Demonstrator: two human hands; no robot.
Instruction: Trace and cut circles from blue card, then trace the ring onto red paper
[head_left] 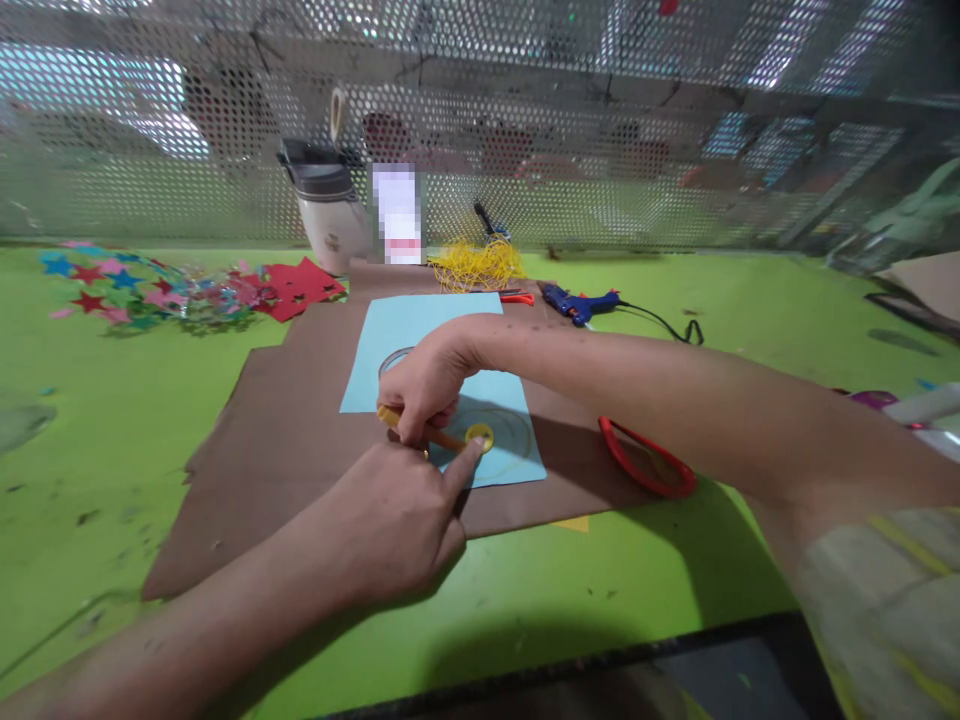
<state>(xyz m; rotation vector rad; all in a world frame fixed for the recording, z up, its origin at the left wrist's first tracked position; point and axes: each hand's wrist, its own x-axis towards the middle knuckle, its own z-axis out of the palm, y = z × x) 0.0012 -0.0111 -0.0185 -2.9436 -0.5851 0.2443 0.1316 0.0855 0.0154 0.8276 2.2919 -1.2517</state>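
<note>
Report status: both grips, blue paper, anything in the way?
Right grip closed on orange bar. Left grip: fingertip on yellow disc. Blue paper flat on brown cardboard. Red loop right of paper, not touching it.

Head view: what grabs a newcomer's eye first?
Likely the centre: the right hand grips an orange stick-like tool over a light-blue paper sheet, while the left hand's index finger presses a small yellow disc there. Next, the pile of red, blue and pink stars at far left, and the tangled yellow string behind the sheet.
</note>
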